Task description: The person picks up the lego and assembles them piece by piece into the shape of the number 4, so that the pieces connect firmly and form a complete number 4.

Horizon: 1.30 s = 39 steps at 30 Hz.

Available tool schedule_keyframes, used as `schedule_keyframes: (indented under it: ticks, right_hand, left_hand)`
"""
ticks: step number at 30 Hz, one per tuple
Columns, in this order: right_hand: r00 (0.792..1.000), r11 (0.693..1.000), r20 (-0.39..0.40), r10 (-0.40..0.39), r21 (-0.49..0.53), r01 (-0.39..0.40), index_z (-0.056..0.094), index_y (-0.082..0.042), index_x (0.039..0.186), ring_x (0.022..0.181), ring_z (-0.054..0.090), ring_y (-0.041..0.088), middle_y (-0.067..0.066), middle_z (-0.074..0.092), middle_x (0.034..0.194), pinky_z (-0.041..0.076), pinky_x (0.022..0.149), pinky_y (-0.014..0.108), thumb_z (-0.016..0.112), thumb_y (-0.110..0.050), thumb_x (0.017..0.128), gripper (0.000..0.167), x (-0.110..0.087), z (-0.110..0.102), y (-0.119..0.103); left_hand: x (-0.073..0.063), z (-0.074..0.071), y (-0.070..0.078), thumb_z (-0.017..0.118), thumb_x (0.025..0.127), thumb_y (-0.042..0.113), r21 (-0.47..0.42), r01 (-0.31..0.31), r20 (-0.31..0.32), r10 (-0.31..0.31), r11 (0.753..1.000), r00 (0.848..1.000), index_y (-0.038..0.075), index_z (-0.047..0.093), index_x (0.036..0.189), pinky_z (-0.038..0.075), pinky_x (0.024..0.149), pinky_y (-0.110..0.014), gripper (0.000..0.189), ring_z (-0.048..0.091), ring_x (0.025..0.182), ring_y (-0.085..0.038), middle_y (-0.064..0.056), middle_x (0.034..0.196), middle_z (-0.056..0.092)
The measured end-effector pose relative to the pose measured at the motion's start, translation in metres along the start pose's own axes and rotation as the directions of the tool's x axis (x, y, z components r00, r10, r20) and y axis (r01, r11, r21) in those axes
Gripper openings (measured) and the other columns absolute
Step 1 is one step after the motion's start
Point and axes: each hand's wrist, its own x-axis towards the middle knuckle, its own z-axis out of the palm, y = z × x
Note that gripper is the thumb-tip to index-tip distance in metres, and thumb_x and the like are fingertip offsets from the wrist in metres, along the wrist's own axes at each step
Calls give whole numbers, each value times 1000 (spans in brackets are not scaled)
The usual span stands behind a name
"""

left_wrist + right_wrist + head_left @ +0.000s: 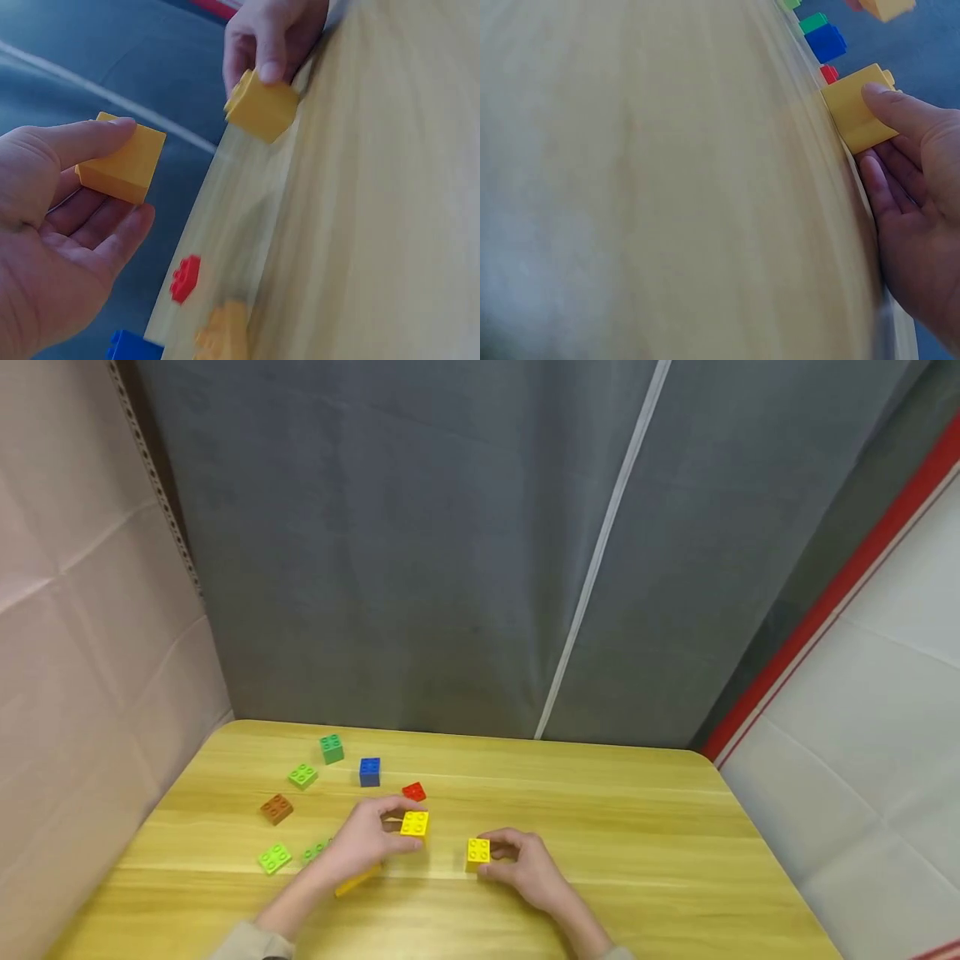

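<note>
Between its thumb and fingers my left hand (369, 837) pinches a yellow toy building brick (415, 825), studs facing up, held above the table. To the right, my right hand (528, 868) pinches another yellow brick (477, 854) by its side. A gap separates the two bricks. In the left wrist view, the left hand's brick (127, 161) shows smooth sides, with the thumb on one face. The right wrist view shows the other yellow brick (859, 109) low by the wooden table (667, 180); whether it touches the surface I cannot tell.
Beyond the left hand lie a red brick (414, 792), a blue brick (370, 772) and a green brick (332, 748). Farther left are a brown brick (277, 809) and light green bricks (274, 858). An orange-yellow brick (357, 882) is partly hidden under the left wrist. A grey curtain (420, 568) hangs behind.
</note>
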Motion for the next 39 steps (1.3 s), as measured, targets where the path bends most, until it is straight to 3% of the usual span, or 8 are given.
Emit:
schedule_keyframes:
  ticks: [9, 15, 22, 29, 35, 39]
  right_hand:
    - [999, 997, -32, -1, -74, -1, 75, -7, 120, 98, 68, 19, 5, 74, 111, 56, 84, 27, 87, -17, 83, 39, 2, 5, 0]
    - [999, 998, -48, -4, -66, 1, 74, -5, 121, 98, 68, 19, 6, 75, 111, 57, 85, 28, 87, -16, 83, 41, 1, 7, -1]
    - [998, 998, -41, -45, -52, 43, 74, -6, 120, 100, 68, 23, 5, 75, 111, 57, 89, 38, 85, -12, 84, 38, 0, 9, -1]
    - [998, 994, -29, -54, -93, 52, 76, -8, 117, 100, 68, 16, 1, 76, 111, 56, 89, 31, 85, -17, 86, 33, 1, 8, 0]
    - [998, 996, -32, -48, -77, 46, 76, -9, 115, 98, 67, 22, 2, 75, 111, 56, 86, 34, 86, -15, 85, 32, 0, 6, -4]
    - [998, 997, -31, -47, -64, 44, 76, -8, 115, 98, 67, 24, 3, 75, 111, 57, 85, 34, 85, -13, 85, 33, 0, 6, -5]
  left_hand:
    - [13, 43, -9, 86, 82, 4, -50, -26, 36, 28, 998, 999, -4, 69, 121, 59, 86, -32, 44, 68, 109, -35, -15, 121, 67]
    - [18, 60, -10, 86, 82, 6, -64, -41, 32, 44, 997, 999, -2, 69, 122, 58, 87, -31, 44, 66, 113, -37, -15, 121, 68]
    - [22, 69, -12, 85, 84, 8, -49, -46, 54, 48, 998, 997, 0, 69, 122, 58, 89, -31, 42, 64, 117, -37, -13, 122, 69]
    - [24, 73, -12, 85, 84, 8, -15, -76, 46, 77, 997, 996, 1, 70, 122, 57, 91, -34, 41, 64, 117, -36, -11, 121, 70]
    - [26, 73, -11, 86, 84, 10, 3, -65, 45, 65, 998, 997, 2, 71, 122, 57, 90, -36, 42, 65, 114, -34, -10, 120, 70]
    - [27, 73, -12, 87, 83, 10, 7, -66, 47, 66, 998, 997, 3, 71, 121, 58, 84, -30, 42, 68, 105, -27, -8, 116, 71]
